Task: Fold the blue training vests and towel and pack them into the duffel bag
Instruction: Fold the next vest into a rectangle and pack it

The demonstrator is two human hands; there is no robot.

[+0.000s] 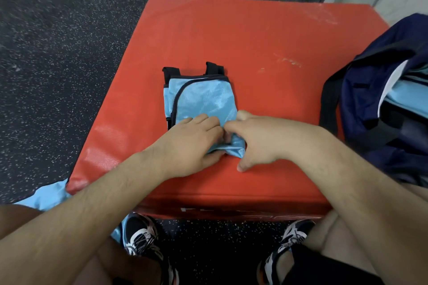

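Blue vest (pixel 203 99), half-folded on a red box (pixel 254 41), near edge gripped by left hand (pixel 194 139) and right hand (pixel 259 139); blue cloth (pixel 407 92) already in the duffel bag (pixel 370 90), another blue piece (pixel 51 194) on the floor (pixel 69 53).

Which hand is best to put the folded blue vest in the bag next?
Probably the right hand: it grips the light blue mesh vest, and the open navy fabric duffel bag sits on its side.

The folded vest (pixel 201 99) lies centred on the padded box (pixel 266 37); left hand (pixel 194 141) and right hand (pixel 254 139) meet on its near edge; the duffel bag (pixel 375 104) sits at the box's right edge, packed cloth (pixel 404 92) inside it; a loose cloth (pixel 51 194) lies on the floor (pixel 69 30) by the box's near left corner.
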